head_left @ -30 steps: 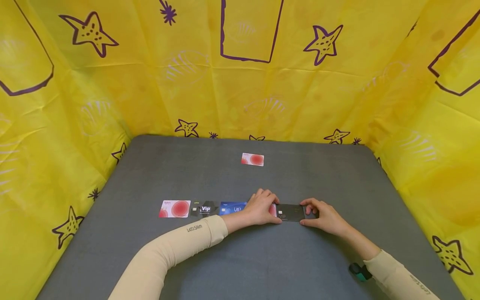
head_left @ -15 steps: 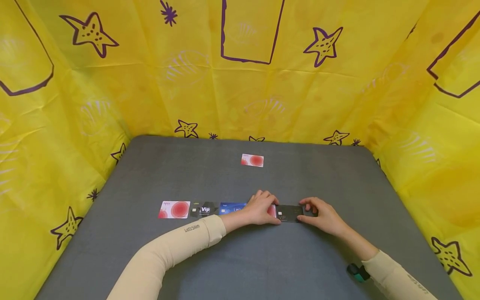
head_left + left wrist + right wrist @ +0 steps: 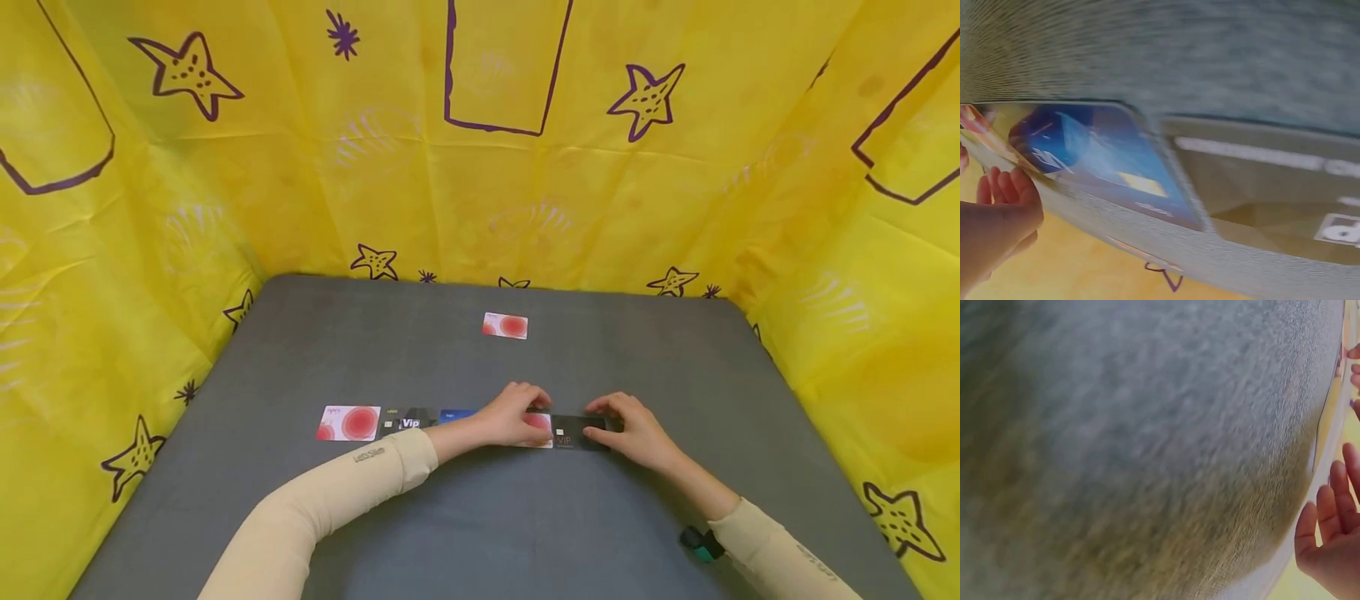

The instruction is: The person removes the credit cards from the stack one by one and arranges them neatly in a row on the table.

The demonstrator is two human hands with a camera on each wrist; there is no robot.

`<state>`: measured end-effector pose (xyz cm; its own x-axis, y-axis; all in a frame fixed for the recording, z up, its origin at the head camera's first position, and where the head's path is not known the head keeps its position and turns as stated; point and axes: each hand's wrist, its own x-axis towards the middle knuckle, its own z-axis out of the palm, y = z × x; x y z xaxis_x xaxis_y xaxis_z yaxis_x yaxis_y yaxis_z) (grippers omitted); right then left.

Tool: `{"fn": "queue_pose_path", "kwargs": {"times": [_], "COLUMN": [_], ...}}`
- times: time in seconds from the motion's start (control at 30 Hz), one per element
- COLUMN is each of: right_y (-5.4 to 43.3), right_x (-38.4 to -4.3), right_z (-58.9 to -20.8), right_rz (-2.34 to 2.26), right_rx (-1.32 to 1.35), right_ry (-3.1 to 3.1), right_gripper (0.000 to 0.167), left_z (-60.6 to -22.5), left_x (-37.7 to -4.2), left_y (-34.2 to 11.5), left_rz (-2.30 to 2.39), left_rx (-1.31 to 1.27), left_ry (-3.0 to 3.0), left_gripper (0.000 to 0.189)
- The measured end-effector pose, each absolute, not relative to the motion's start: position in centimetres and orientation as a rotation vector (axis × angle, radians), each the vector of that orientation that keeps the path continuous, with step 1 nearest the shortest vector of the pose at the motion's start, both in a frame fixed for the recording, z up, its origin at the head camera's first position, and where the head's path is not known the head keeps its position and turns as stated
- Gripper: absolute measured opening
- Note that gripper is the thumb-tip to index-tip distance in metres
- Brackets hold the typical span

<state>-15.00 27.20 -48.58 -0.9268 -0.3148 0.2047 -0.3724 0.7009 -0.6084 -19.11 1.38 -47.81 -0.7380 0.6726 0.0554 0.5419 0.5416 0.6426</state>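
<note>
In the head view, a row of cards lies on the grey table: a white-and-red card [image 3: 348, 423] at the left end, a black Vip card [image 3: 397, 422], a blue card [image 3: 453, 415], a second white-and-red card [image 3: 538, 442], then a black VIP card [image 3: 570, 438] at the right end. My left hand [image 3: 510, 417] hovers over that second white-and-red card, thumb and fingers spread and relaxed, partly hiding it and the blue card. Over the right end of the black VIP card, my right hand [image 3: 636, 432] holds its thumb and fingers apart, gripping nothing.
Farther back on the grey table [image 3: 480, 517] lies one more white-and-red card [image 3: 506, 326]. Yellow cloth [image 3: 495, 183] printed with purple starfish encloses the back and both sides. A black-and-green band [image 3: 702, 543] shows beside the right sleeve [image 3: 772, 546].
Both hands have eased off the card edges. The right hand has shifted left over the black VIP card, and the left hand has drawn slightly left, uncovering more of the white-and-red card.
</note>
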Motion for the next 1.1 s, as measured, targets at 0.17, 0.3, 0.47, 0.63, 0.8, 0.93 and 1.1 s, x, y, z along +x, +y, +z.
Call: {"fn": "queue_pose_path", "kwargs": {"times": [0.17,0.3,0.47,0.63,0.8,0.93,1.1], "right_y": [26.4,25.7,24.7,23.5,22.5,21.8,20.8], "right_x": [-15.3,-15.6,-16.3,-17.2,-18.0,-18.8,-19.6], "right_z": [-48.8,-48.9,-48.9,-48.9,-48.9,-48.9,-48.7], "right_rz": [1.065,1.095,1.132,1.149,1.172,1.187,1.203], "right_rx": [0.562,0.574,0.603,0.667,0.674,0.683,0.685], "right_ry": [-2.819,-2.812,-2.803,-2.781,-2.791,-2.788,-2.812], "right_gripper": [0.029,0.028,0.03,0.029,0.03,0.03,0.03], "left_z": [-48.0,-48.0,-47.9,-47.8,-48.0,-48.2,-48.2], "left_x": [-19.7,-20.1,-20.5,-20.9,-21.5,-21.8,-22.2], "left_y": [0.2,-0.7,-1.6,-2.7,-3.7,-4.5,-5.2], "left_rz": [1.053,1.083,1.107,1.13,1.152,1.184,1.222], "left_rx": [1.072,1.088,1.085,1.059,1.026,1.026,0.99], "left_ry": [2.566,2.554,2.547,2.558,2.58,2.596,2.6], "left_gripper": [0.039,0.038,0.04,0.039,0.039,0.039,0.039]}}
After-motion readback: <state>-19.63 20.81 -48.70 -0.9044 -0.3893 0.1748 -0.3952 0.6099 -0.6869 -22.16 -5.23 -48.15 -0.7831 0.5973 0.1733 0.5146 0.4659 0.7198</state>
